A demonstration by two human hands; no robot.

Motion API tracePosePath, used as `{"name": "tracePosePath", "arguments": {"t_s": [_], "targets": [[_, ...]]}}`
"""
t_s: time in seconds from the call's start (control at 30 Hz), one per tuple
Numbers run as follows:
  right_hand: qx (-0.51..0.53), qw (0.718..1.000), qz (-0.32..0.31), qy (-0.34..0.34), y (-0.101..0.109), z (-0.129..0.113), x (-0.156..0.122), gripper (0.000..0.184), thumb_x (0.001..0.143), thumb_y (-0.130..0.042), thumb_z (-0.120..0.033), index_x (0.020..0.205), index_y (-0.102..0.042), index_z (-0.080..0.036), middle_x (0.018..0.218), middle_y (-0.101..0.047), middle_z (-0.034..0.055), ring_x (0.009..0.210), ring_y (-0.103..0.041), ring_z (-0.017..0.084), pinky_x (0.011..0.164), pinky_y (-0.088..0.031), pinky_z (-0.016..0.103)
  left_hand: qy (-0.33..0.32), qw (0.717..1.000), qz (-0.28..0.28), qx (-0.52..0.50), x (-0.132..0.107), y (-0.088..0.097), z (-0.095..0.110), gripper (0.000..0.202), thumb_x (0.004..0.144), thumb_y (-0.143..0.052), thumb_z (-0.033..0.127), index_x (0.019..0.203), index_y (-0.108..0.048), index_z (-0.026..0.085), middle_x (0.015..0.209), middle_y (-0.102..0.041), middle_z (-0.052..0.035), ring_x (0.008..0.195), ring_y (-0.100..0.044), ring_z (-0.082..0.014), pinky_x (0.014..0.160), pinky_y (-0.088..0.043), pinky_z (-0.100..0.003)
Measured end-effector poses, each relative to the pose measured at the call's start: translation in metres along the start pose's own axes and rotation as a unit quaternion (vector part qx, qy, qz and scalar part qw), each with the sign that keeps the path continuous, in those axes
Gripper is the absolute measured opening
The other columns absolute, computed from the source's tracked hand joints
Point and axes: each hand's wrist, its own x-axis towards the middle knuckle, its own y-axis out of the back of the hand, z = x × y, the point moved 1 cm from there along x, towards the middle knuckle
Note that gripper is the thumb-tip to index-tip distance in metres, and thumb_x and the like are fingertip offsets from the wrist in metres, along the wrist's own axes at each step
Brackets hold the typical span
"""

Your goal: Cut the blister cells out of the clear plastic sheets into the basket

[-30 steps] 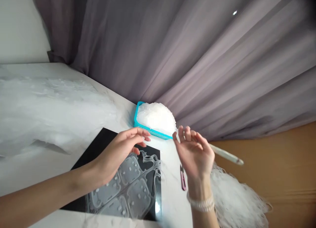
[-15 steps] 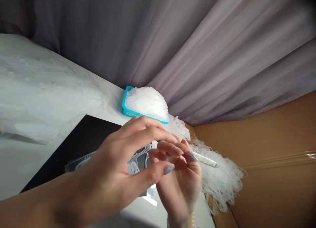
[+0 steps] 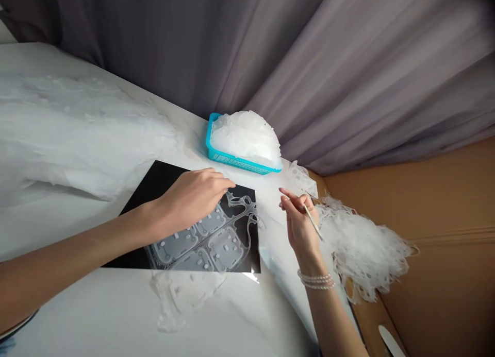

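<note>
Left hand (image 3: 195, 200) lies flat, fingers together, steadying clear moulded sheet (image 3: 204, 246) on black board (image 3: 154, 184); right hand (image 3: 300, 225) pinches thin pale stylus (image 3: 312, 221) in a light, controlled grip

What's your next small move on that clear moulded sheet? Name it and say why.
I'd probably lower the slim white tool in the right hand onto the clear moulded sheet. The left hand rests on that sheet, steadying it on the black board, while the tool is held off the board's right edge, clear of the sheet.
</note>
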Motion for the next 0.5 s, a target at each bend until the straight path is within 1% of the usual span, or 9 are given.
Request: {"name": "tracePosePath", "arguments": {"t_s": [0.03,0.1,0.13,0.23,0.3,0.37,0.43,0.5], "targets": [[-0.052,0.999,0.003,0.007,0.006,0.010,0.002,0.042,0.080,-0.066,-0.032,0.069,-0.027,-0.024,0.112,-0.071,0.0127,0.067,-0.058,0.012,0.069,-0.048,0.031,-0.003,0.997,-0.026,0.074,-0.001,-0.004,-0.005,0.025,0.088,-0.053,0.024,0.101,-0.074,0.022,0.100,-0.072,-0.0085,0.105,-0.059,-0.0286,0.099,-0.041,-0.043],[-0.122,0.992,-0.015,0.011,0.012,0.024,0.003,0.039,0.080,-0.065,-0.036,0.070,-0.029,-0.024,0.107,-0.072,0.0132,0.063,-0.055,0.012,0.061,-0.044,0.028,-0.015,0.971,-0.070,0.230,-0.002,-0.013,-0.014,0.031,0.092,-0.045,0.027,0.110,-0.070,0.020,0.106,-0.070,-0.0108,0.109,-0.057,-0.0284,0.096,-0.043,-0.042],[-0.141,0.989,-0.032,0.008,0.012,0.030,0.002,0.039,0.079,-0.066,-0.037,0.069,-0.031,-0.024,0.102,-0.073,0.0127,0.061,-0.054,0.012,0.058,-0.042,0.028,-0.011,0.961,-0.079,0.266,-0.002,-0.017,-0.019,0.033,0.093,-0.044,0.028,0.113,-0.068,0.018,0.109,-0.068,-0.0123,0.111,-0.056,-0.0288,0.096,-0.043,-0.042],[-0.184,0.978,-0.102,-0.004,0.004,0.039,0.002,0.039,0.074,-0.071,-0.039,0.067,-0.037,-0.023,0.085,-0.074,0.0088,0.058,-0.054,0.014,0.056,-0.039,0.027,0.005,0.950,-0.088,0.299,-0.002,-0.025,-0.035,0.035,0.094,-0.044,0.031,0.115,-0.065,0.013,0.114,-0.065,-0.0160,0.114,-0.053,-0.0309,0.093,-0.044,-0.043],[-0.207,0.967,-0.149,-0.002,-0.004,0.041,0.004,0.036,0.071,-0.073,-0.036,0.066,-0.040,-0.023,0.079,-0.073,0.0053,0.059,-0.055,0.014,0.058,-0.040,0.027,0.005,0.948,-0.092,0.305,-0.001,-0.029,-0.044,0.031,0.092,-0.048,0.031,0.111,-0.065,0.012,0.112,-0.064,-0.0160,0.112,-0.053,-0.0312,0.091,-0.044,-0.043],[-0.222,0.957,-0.185,0.010,-0.011,0.041,0.007,0.032,0.072,-0.071,-0.031,0.067,-0.040,-0.023,0.074,-0.071,0.0022,0.060,-0.055,0.014,0.060,-0.041,0.027,-0.002,0.946,-0.097,0.309,0.002,-0.031,-0.051,0.025,0.092,-0.048,0.028,0.101,-0.066,0.014,0.107,-0.064,-0.0136,0.106,-0.054,-0.0287,0.088,-0.044,-0.040],[-0.233,0.952,-0.196,0.032,-0.017,0.038,0.013,0.028,0.074,-0.066,-0.027,0.067,-0.040,-0.023,0.071,-0.068,0.0005,0.061,-0.055,0.014,0.063,-0.042,0.027,-0.009,0.944,-0.100,0.314,0.006,-0.031,-0.055,0.021,0.092,-0.046,0.022,0.091,-0.066,0.016,0.100,-0.064,-0.0110,0.099,-0.056,-0.0256,0.085,-0.044,-0.037],[-0.246,0.951,-0.176,0.059,-0.021,0.036,0.022,0.024,0.076,-0.062,-0.026,0.068,-0.040,-0.023,0.072,-0.066,0.0013,0.063,-0.055,0.015,0.067,-0.042,0.029,-0.010,0.942,-0.094,0.322,0.012,-0.029,-0.057,0.023,0.092,-0.043,0.018,0.086,-0.065,0.016,0.095,-0.064,-0.0104,0.093,-0.057,-0.0244,0.082,-0.044,-0.036]]}}
